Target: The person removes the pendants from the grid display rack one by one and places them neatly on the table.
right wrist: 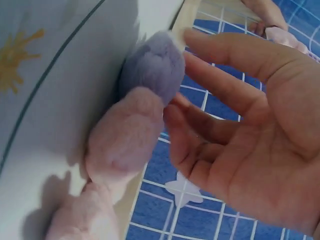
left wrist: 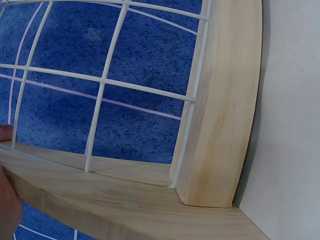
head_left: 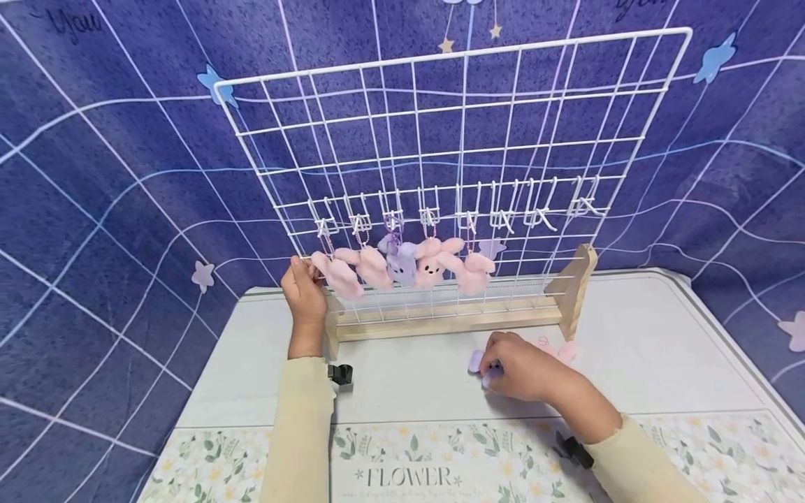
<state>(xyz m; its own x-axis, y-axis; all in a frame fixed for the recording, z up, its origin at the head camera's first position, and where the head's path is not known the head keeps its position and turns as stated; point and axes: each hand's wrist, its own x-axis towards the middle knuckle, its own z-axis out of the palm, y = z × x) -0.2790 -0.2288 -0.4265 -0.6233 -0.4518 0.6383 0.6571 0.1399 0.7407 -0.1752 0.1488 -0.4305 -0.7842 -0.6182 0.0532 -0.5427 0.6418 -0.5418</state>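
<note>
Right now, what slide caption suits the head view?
Five toys hang on the rack; right fingers hold a purple toy below.

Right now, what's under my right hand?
A purple plush, partly showing past your right hand, and a pink plush peeking out beyond it. In the head view, hand and wrist cover the rest of both.
</note>
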